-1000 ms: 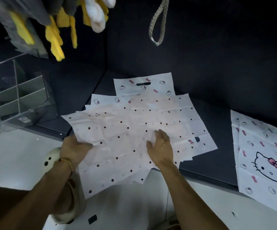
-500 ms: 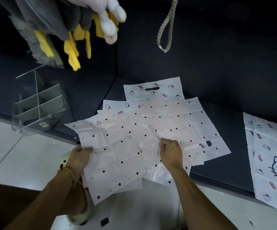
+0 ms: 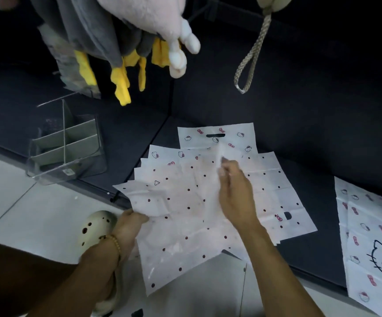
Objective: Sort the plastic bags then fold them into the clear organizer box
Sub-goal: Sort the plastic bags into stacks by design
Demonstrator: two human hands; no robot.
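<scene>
A polka-dot plastic bag (image 3: 181, 216) was gripped at its near edge by the left hand (image 3: 129, 221) and pinched higher up by the right hand (image 3: 234, 193); sorting seemed unfinished; the Hello Kitty bags (image 3: 215, 139) lay unfolded beyond; the clear organizer box (image 3: 65, 147) held no bags.

Dim, wide-angle distortion, motion-blurred right hand (image 3: 237, 193)

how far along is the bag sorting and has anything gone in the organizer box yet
Early. Partly done: a cat-print bag lies apart at the right. In hand: the left hand grips the near edge of the top dotted bag on the pile, and the right hand pinches its plastic further back, lifting it. Left: the pile still mixes dotted and cat-print bags, and the clear organizer box shows no bags in its compartments.
</scene>
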